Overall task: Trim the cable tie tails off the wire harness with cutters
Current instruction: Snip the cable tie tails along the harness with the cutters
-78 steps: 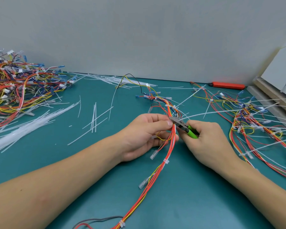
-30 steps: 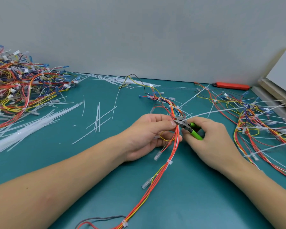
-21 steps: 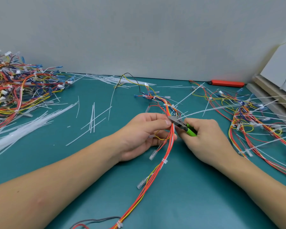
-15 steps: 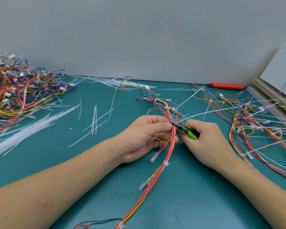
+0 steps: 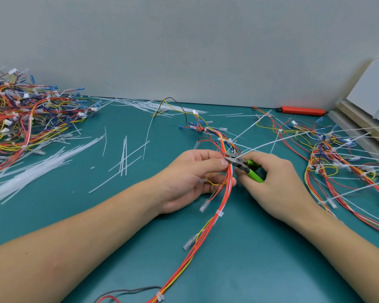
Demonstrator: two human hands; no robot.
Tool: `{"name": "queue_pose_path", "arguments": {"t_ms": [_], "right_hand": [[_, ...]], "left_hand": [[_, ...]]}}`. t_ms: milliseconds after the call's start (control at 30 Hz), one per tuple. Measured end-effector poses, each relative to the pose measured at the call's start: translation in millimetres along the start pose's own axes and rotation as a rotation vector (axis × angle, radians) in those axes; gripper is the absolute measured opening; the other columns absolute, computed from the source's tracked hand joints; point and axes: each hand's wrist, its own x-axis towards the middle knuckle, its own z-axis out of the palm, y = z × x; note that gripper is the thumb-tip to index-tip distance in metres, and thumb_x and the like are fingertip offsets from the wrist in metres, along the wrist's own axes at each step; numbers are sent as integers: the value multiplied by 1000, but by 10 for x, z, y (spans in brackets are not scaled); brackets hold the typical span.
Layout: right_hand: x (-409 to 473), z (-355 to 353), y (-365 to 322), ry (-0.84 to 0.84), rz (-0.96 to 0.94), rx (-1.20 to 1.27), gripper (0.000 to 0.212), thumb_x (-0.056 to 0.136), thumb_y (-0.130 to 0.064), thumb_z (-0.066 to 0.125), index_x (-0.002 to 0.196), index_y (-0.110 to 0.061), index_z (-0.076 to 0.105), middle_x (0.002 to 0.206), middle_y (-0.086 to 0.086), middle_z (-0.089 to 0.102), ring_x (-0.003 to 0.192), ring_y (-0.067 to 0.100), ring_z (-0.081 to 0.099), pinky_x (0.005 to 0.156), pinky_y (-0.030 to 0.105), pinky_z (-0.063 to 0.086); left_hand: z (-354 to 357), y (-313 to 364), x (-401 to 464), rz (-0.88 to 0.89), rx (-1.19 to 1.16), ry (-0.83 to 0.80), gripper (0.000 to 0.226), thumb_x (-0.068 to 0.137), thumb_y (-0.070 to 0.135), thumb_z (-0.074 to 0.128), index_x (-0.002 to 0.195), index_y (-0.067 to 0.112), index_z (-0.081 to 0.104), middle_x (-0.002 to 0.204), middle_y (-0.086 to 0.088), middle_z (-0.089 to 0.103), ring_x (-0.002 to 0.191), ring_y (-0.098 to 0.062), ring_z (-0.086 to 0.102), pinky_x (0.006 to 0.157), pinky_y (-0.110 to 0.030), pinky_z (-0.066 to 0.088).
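Two bare hands are seen from a head-worn camera, meeting over a teal table (image 5: 260, 259). The left hand (image 5: 190, 180) is curled round a harness (image 5: 224, 193) of red, orange and yellow wires, which is pinched between thumb and fingers near the top of the held stretch. The right hand (image 5: 274, 184) is closed round green-handled cutters (image 5: 244, 166), whose tips are held against the harness just beside the left thumb. Whether a tie tail lies between the blades cannot be told; the blades look nearly closed.

From the hands the harness is trailed toward the viewer across the table, and away toward the wall. Three ties on the nearer stretch, one at (image 5: 219, 213), appear already cut short. On the farther stretch, long white tails (image 5: 245, 130) are still standing out.

At the left, a pile of harnesses (image 5: 24, 119) is heaped, with loose white strips (image 5: 31, 169) spread beside it, judged to be cut tails. At the right, more harnesses (image 5: 337, 154) are lying with many long tails untrimmed. An orange tool (image 5: 300, 110) is lying by the wall.

Work is judged partly done: the held harness is part trimmed, and the right-hand batch appears untouched.
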Motion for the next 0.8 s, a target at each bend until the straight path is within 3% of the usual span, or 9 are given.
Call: {"name": "queue_pose_path", "arguments": {"t_ms": [100,200,367,433,533,633,800], "right_hand": [[-3,18,16,-8,42,19,20,90,-29,68,73,-23,61,58,-6,52,56,13,44,56,36,40],[4,20,0,-41,60,-29,33,86,-45,54,69,-17,50,53,-1,42,54,24,40,53,44,42],[-21,19,5,-10,57,5,27,91,-37,63,69,-23,53,54,-5,45,52,16,37,51,36,35],[-16,17,9,-12,44,17,19,91,-28,67,74,-23,61,58,-5,52,56,16,43,54,37,41],[-7,14,12,6,14,-30,9,87,-20,70,82,-28,69,73,-7,65,77,17,56,71,39,50],[-17,22,11,21,14,-31,18,85,-19,73,94,-35,72,92,-15,68,96,15,58,82,32,45],[-10,24,20,37,-5,-21,33,84,-17,74,101,-45,67,97,-23,68,99,6,58,85,19,42]], "left_hand": [[1,1,-3,0,4,-5,10,98,8,58,95,11,67,78,-2,69,73,-18,73,73,-27,57],[3,4,-2,-1,8,-8,12,98,8,58,95,12,68,77,-1,69,73,-18,73,71,-26,57],[13,15,-15,-2,12,-11,11,98,7,58,95,11,67,78,-1,70,73,-18,72,71,-25,58],[14,18,-20,-5,19,-14,13,99,7,57,94,12,67,78,0,71,73,-17,72,71,-25,58],[15,17,-17,-7,16,-11,9,99,7,56,100,9,65,77,0,70,73,-17,72,73,-27,57],[16,21,-17,-7,13,-11,9,99,6,56,99,9,65,77,0,71,72,-17,72,74,-27,58],[12,19,-12,-9,12,-11,10,99,6,56,98,10,65,76,-1,70,72,-17,73,74,-27,58]]}}
